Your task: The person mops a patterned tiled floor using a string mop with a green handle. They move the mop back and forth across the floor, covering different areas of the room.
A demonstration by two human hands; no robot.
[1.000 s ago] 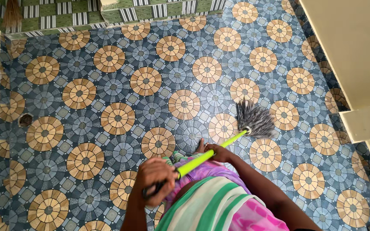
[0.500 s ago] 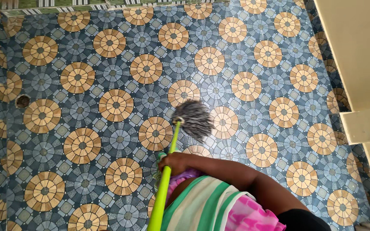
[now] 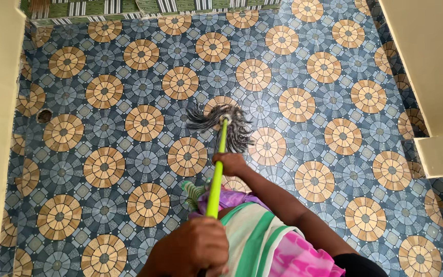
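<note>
Grey mop head (image 3: 221, 124) swung leftward, handle (image 3: 216, 169) upright

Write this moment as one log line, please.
left hand: grips mop handle near its top | right hand: grips handle lower down | mop head: strands spread on patterned tile floor | wall: at right

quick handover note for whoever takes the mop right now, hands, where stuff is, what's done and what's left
Left hand: closed around the near end of the green mop handle.
Right hand: gripping the handle farther down, nearer the head.
Mop head: grey strands spread on the patterned tile floor, about mid-floor.
A small floor drain sits by the left wall.
Done and left: the tiles show no clear wet or dry line, so which parts are already mopped cannot be told.
</note>
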